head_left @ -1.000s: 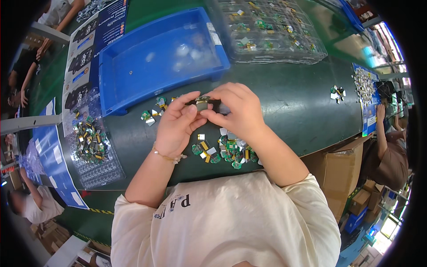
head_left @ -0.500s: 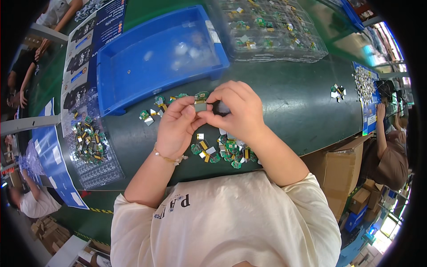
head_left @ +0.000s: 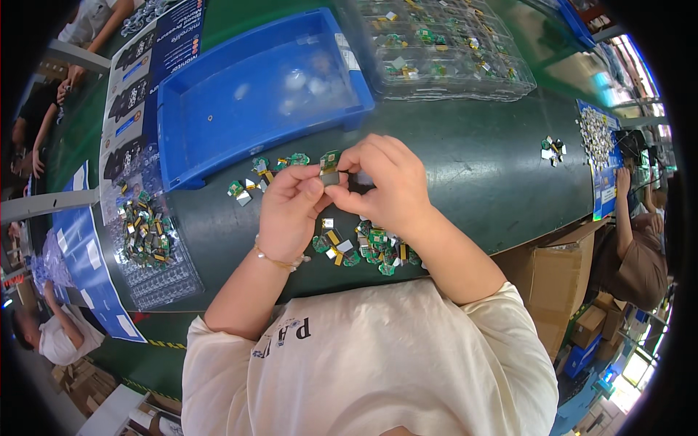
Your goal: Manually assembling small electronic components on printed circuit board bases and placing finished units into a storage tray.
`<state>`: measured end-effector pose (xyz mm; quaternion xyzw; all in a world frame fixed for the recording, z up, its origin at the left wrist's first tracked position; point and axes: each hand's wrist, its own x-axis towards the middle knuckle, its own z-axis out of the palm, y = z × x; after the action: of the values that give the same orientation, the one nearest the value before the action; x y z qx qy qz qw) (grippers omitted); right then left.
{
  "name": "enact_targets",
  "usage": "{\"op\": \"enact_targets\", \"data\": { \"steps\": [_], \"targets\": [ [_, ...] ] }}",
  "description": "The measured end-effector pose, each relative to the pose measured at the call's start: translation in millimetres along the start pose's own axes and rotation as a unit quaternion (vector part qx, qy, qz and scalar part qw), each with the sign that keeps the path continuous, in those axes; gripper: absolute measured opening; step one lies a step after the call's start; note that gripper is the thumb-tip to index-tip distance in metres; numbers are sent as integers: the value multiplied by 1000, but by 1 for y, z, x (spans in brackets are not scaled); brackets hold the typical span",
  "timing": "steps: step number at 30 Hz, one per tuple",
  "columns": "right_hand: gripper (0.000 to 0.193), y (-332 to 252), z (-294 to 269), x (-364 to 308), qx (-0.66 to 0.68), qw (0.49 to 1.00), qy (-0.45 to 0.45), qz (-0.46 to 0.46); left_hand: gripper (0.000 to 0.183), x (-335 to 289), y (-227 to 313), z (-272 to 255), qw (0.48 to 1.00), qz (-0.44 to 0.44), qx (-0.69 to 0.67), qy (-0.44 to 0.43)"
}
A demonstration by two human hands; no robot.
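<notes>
Pinching a sm. green PCB assy (head_left: 329,161) w/ both hands, just above the desk (head_left: 502,182), approx. in front of the torso. L hand (head_left: 291,207) is gripping the assy's left side btwn thumb & index; R hand (head_left: 389,178) is gripping the right side, its other fingers curling in. Fingers of both hands are grasping the assy. Its grey block (head_left: 330,179) is sitting on the near side, w/ the green board sticking up beyond. A bracelet (head_left: 280,263) is circling the L wrist.

Loose PCBs (head_left: 294,160) are lying just beyond L hand; a bigger PCB pile (head_left: 382,247) is lying nearer the torso, by the R forearm. Further back, a blue tray (head_left: 218,91) is standing on the left, & a clear tray stack (head_left: 454,91), holding more PCBs, on the right. Far left, a clear blister tray (head_left: 166,283) is carrying another heap (head_left: 149,232). Well off to the right, a sm. cluster (head_left: 552,151) is lying alone.
</notes>
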<state>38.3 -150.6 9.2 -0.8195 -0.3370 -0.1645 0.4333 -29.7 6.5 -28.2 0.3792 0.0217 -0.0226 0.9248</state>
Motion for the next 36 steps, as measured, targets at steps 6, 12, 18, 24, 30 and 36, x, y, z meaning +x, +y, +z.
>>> {"op": "enact_targets", "data": {
  "steps": [6, 12, 18, 24, 30, 36],
  "targets": [
    [25, 3, -5, 3, 37, 999, -8, -21, 20, 2, 2, -7, 997, -52, -59, -9],
    [17, 6, -6, 3, 45, 999, -18, -15, 19, 2, 5, -6, 996, -76, -31, 23],
    [14, 8, -9, 2, 84, 993, -66, 42, 18, 1, 8, 3, 996, -20, 77, 34],
    [14, 7, -5, 2, 73, 995, -61, 10, 19, 0, 5, -1, 986, 36, 164, 12],
    [13, 9, -16, 5, 142, 986, -89, 27, 26, 6, 9, -2, 997, -17, 33, 64],
    [18, 9, -11, 6, 78, 996, -41, -32, 25, 6, 9, -7, 996, -81, -48, 3]
  ]
}}
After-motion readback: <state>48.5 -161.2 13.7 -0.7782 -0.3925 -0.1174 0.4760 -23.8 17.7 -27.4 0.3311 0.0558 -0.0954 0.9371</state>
